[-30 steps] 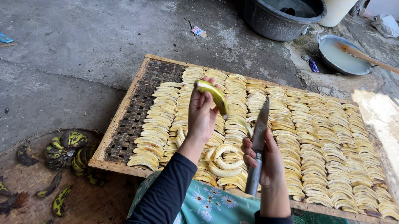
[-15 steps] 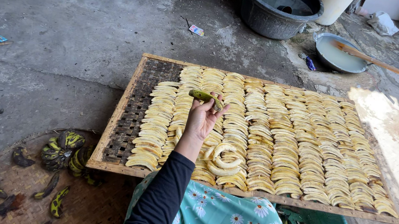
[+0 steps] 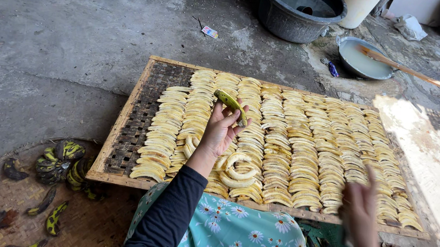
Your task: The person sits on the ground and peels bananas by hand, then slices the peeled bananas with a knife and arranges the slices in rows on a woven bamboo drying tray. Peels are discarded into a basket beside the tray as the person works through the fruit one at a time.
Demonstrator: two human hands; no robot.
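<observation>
Views: one only, a head-worn camera; no second view shares the scene.
Position: above the person's lap, over the near edge of the woven drying tray (image 3: 135, 123).
Direction: tilted down and forward, across the tray toward the grey basin (image 3: 296, 20) on the concrete floor (image 3: 71, 47).
Nearness: close; the forearms fill the lower frame, the tray spans the middle.
Edges: round woven mat (image 3: 93, 226) lower left, buckets cut off at the top.

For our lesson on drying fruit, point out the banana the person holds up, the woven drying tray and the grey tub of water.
banana (image 3: 231, 104), head view, middle of its green skin above the left hand's fingertips.
woven drying tray (image 3: 146, 102), head view, bare lattice at its left end.
grey tub (image 3: 287, 22), head view, front outer wall.
</observation>
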